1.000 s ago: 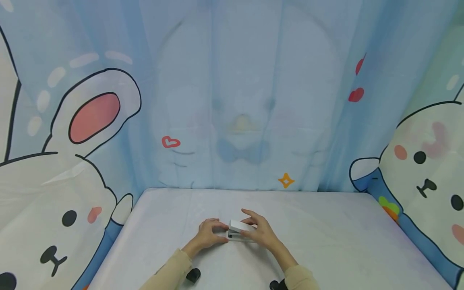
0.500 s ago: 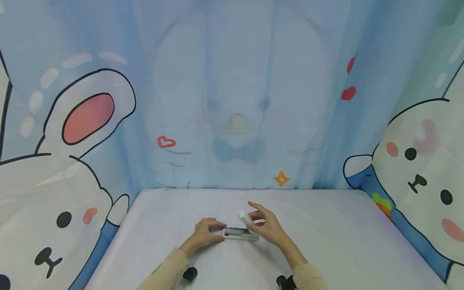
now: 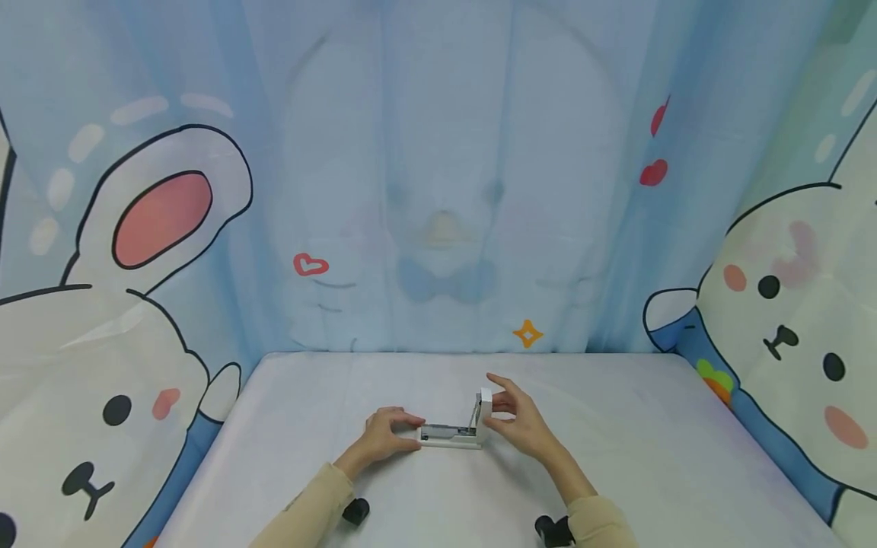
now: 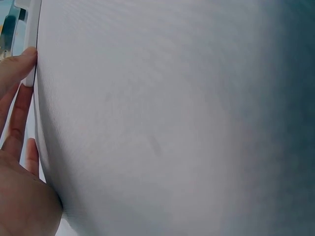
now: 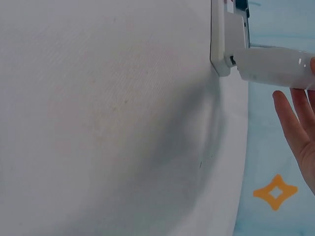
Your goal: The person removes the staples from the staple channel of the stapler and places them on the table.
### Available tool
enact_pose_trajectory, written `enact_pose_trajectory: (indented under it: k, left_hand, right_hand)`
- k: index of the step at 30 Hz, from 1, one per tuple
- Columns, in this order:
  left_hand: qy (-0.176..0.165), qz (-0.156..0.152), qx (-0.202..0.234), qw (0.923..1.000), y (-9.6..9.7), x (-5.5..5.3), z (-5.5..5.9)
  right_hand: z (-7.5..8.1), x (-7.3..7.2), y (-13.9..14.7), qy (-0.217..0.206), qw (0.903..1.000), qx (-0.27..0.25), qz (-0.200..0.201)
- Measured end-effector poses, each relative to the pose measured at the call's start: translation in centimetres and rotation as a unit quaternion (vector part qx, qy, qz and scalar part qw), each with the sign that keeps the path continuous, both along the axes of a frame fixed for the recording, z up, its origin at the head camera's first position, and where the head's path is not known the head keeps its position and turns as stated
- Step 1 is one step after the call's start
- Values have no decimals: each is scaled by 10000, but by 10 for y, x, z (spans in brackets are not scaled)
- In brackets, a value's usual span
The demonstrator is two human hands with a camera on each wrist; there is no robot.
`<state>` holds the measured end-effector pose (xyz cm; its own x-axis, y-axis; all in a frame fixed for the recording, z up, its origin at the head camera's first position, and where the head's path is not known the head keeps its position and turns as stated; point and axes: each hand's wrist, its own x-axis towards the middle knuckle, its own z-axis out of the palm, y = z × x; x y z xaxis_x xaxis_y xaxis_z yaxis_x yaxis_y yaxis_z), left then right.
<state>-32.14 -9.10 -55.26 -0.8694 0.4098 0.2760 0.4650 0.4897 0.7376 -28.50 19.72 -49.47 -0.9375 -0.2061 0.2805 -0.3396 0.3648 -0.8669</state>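
A white stapler point(image 3: 448, 444) lies lengthwise on the white table, its top cover point(image 3: 485, 407) swung up to stand upright at the right end. The grey metal magazine shows along the base. My left hand point(image 3: 386, 434) pinches the base's left end between thumb and fingers; in the left wrist view the thumb point(image 4: 22, 64) presses on the white edge. With thumb and fingers, my right hand point(image 3: 526, 426) grips the raised cover near its upper part. From the right wrist the hinge end of the base point(image 5: 234, 39) and the cover point(image 5: 275, 68) are visible.
The white cloth-covered table point(image 3: 603, 441) reaches back to a blue cartoon-print curtain point(image 3: 445, 152). Black camera pieces show by both wrists, one near the left sleeve point(image 3: 308, 502) and one near the right sleeve point(image 3: 599, 521).
My right hand has moved right, swinging the stapler's cover up from a low slant to upright. My left hand has kept its hold on the base's left end.
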Motion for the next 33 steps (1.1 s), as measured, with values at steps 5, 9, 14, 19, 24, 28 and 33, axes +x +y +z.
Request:
enact_pose_trajectory:
  k: [5,9,14,19,24,28,33]
  left_hand:
    - [16,19,32,10000,-1,-3,-3]
    - [37,23,39,10000,-1,-3,-2]
    - [-22,48,34,10000,-3,-3,-1]
    - [-56,33,26,10000,-3,-2,0]
    - [-87,-1,49,9999,-2,-1,1]
    - [-101,-29,36,9999,-2,0,1]
    - [-99,-73,7,9999,-1,-1,0]
  right_hand:
    - [11,11,4,-91,9998,3,-158]
    - [-5,7,18,-74,9996,-13,-273]
    - [-22,4,31,-99,9991,-56,-409]
    - [-29,5,37,-191,9986,-114,-480]
    - [-30,7,39,-116,9983,1,-578]
    - [-33,8,42,-214,9964,219,-793]
    - [-37,9,48,-568,9924,394,-1022]
